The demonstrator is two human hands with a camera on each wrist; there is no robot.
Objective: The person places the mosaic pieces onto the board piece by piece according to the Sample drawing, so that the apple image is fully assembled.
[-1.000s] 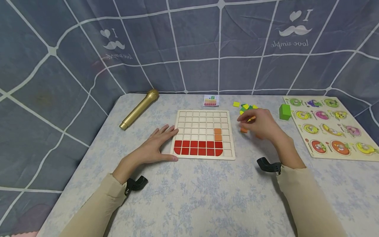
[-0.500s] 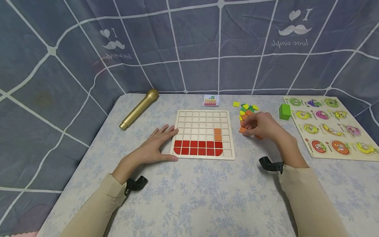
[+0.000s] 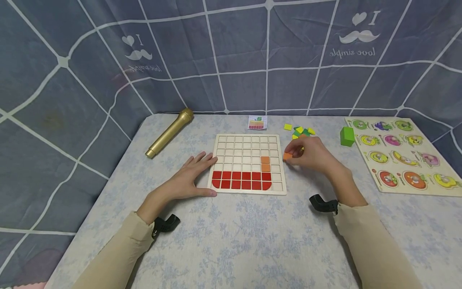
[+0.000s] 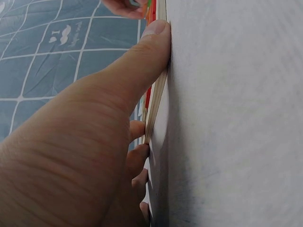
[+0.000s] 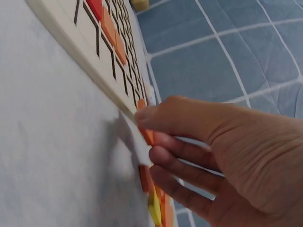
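Beside grid board (image 3: 248, 163), my right hand (image 3: 313, 154) pinches orange tile (image 3: 287, 156); left hand (image 3: 191, 176) spread flat, bracing board's edge.

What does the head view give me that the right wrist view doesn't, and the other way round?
Only the head view shows the left hand resting flat against the grid board's left edge, the gold microphone, the green block and the fruit puzzle board. Only the right wrist view shows loose orange and yellow tiles under the curled fingers. Both show the right hand pinching an orange tile beside the board's right edge.
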